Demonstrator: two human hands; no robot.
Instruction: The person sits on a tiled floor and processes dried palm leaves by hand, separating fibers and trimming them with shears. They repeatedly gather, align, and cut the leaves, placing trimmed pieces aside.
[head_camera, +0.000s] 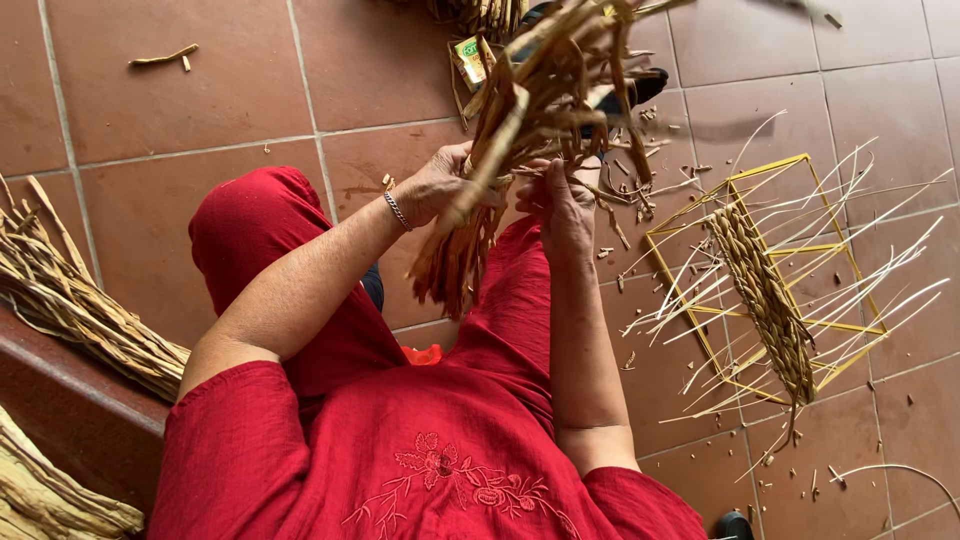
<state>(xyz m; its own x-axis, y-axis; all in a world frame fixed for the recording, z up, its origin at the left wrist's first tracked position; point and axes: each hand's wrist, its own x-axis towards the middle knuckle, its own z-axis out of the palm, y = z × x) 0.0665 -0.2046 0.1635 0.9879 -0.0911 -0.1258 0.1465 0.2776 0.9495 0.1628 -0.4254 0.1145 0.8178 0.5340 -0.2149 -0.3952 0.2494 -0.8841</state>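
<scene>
The grip of the left hand (435, 185) is closed tight around a bundle of dry brown leaves (530, 120), held up above the lap. Strands are picked at by the right hand (565, 205). The bundle is best kept firmly held while one strand is pulled slowly.

The floor (200, 110) is laid in large square terracotta tiles with pale grout lines, lit by soft, even daylight. Small dry scraps (640, 215) lie scattered across the tiles, thickest at the right. A short curled strip (163, 57) rests alone on a tile at the upper left. Along the left edge runs a dark brown wooden ledge (75, 400), its top catching a dull sheen.
</scene>
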